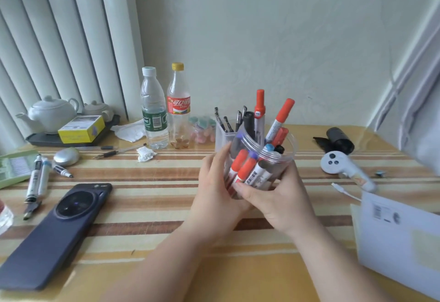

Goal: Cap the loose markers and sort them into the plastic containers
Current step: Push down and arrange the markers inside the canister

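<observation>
A clear round plastic container point(281, 151) is tilted toward me at the table's middle, packed with several red-capped and blue-capped markers point(245, 170). My left hand point(214, 189) grips its left side and my right hand point(273, 197) wraps its lower front and right side. Behind it stands a second clear holder point(223, 135) with black pens. Two red-capped markers point(281, 116) stick up behind the tilted container. At the left edge lie loose markers point(38, 178) with white barrels, one with a bare tip point(63, 172).
A dark phone point(54, 232) lies at the front left. Two bottles point(154, 111), a teapot tray point(54, 137), a green case point(14, 170) and crumpled paper point(145, 154) crowd the back left. A white controller point(342, 166), black object point(338, 142) and white envelope point(400, 235) occupy the right.
</observation>
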`<state>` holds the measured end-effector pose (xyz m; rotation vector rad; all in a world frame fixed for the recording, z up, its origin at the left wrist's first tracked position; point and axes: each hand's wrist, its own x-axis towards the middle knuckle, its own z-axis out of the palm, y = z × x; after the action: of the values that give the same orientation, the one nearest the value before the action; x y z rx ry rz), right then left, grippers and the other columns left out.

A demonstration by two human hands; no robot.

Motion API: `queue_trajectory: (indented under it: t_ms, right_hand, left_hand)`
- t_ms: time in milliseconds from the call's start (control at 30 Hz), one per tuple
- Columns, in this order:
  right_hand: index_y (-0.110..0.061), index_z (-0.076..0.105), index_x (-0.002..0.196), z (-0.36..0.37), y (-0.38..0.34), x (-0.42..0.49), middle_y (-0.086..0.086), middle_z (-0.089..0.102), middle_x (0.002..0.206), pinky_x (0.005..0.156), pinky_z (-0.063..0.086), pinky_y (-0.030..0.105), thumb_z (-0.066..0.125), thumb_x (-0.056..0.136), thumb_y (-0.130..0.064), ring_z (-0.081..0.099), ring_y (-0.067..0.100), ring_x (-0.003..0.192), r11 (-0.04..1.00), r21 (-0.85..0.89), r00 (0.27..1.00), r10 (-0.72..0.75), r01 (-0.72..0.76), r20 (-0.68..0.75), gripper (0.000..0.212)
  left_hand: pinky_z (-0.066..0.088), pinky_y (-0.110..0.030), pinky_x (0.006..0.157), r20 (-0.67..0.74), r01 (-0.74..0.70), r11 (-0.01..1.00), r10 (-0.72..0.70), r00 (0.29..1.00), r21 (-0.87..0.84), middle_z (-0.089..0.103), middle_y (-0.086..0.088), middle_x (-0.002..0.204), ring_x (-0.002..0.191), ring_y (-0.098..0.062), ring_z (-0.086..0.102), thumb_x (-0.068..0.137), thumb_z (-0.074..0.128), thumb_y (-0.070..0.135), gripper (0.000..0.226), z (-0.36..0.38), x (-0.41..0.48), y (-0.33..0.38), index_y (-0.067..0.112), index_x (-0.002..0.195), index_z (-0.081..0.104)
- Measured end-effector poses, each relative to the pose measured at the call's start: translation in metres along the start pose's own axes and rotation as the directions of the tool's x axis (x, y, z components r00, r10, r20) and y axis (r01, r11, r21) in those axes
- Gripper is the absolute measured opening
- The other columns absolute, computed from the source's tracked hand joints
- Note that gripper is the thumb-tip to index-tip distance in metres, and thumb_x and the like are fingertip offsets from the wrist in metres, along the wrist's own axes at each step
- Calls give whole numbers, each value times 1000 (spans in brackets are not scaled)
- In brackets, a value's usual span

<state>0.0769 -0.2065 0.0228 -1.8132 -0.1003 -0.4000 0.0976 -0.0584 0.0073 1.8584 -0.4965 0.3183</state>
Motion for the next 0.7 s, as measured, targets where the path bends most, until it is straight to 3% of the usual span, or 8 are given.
queue_trajectory:
  t_ms: [33, 100, 200, 300, 467, 533, 600, 700]
  right_hand:
    - [-21, 53, 118, 5, -1, -2, -8, 74, 103, 73, 56, 20, 93, 66, -12, 72, 2, 89, 999, -30, 999, 26, -26, -21, 66]
    - [-22, 51, 116, 14, -2, -3, -12, 71, 100, 65, 51, 11, 93, 64, -10, 70, -6, 83, 997, -38, 996, 73, -74, -42, 68]
    - [-21, 54, 115, 18, -1, 1, -13, 72, 96, 63, 52, 13, 94, 61, -7, 71, -3, 80, 997, -29, 994, 65, -68, -88, 69]
    - [-29, 57, 111, 16, -4, 2, -21, 71, 96, 65, 56, 19, 99, 54, -20, 71, -1, 82, 994, -86, 983, 46, -62, -176, 72]
    - [-40, 54, 108, -8, -4, 22, -21, 71, 95, 71, 61, 34, 96, 48, -43, 70, -2, 83, 970, -176, 948, 109, -167, -298, 73]
    - [-40, 53, 111, -22, -1, 37, -18, 70, 97, 73, 59, 33, 96, 48, -45, 69, 0, 86, 954, -221, 934, 121, -203, -336, 76]
    - [-37, 52, 111, -36, 2, 52, -16, 70, 97, 73, 60, 37, 94, 48, -44, 70, 4, 85, 944, -237, 920, 128, -228, -371, 76]
    - [-33, 52, 114, -47, 13, 70, -13, 71, 97, 67, 57, 33, 93, 51, -43, 71, 6, 83, 939, -234, 910, 149, -253, -386, 76]
  left_hand:
    - [40, -11, 99, -10, 7, 1000, -7, 1000, 9, 36, 24, 130, 128, 7, 43, 70, 86, 24, 99, -3, 1, -4, 46, 148, 30]
    - [45, -17, 95, -30, 36, 999, -35, 999, 26, 36, 26, 123, 120, 3, 51, 67, 87, 32, 95, -8, 2, -11, 51, 143, 34]
    - [52, -30, 95, -81, 31, 996, -24, 996, 82, 41, 20, 120, 109, -1, 57, 61, 85, 39, 89, -10, 5, -15, 43, 140, 43]
    - [51, -29, 93, -121, 11, 982, 12, 993, 186, 44, 20, 115, 109, -4, 54, 69, 78, 25, 82, -1, 6, -8, 35, 143, 44]
    - [51, -28, 95, 98, 59, 996, -65, 993, 70, 50, 22, 124, 115, -2, 55, 78, 71, 25, 75, 17, 31, 8, 47, 142, 38]
    - [51, -18, 90, 176, 70, 997, -73, 982, 25, 56, 35, 115, 109, 8, 58, 80, 72, 19, 68, 21, 45, 17, 56, 128, 41]
    - [45, -1, 76, 248, 107, 994, -95, 964, -33, 51, 57, 96, 94, 27, 54, 84, 68, 2, 75, 27, 60, 25, 63, 115, 36]
    - [43, 1, 69, 318, 170, 981, -133, 939, -92, 48, 62, 85, 83, 32, 52, 85, 60, -7, 79, 40, 71, 26, 61, 116, 33]
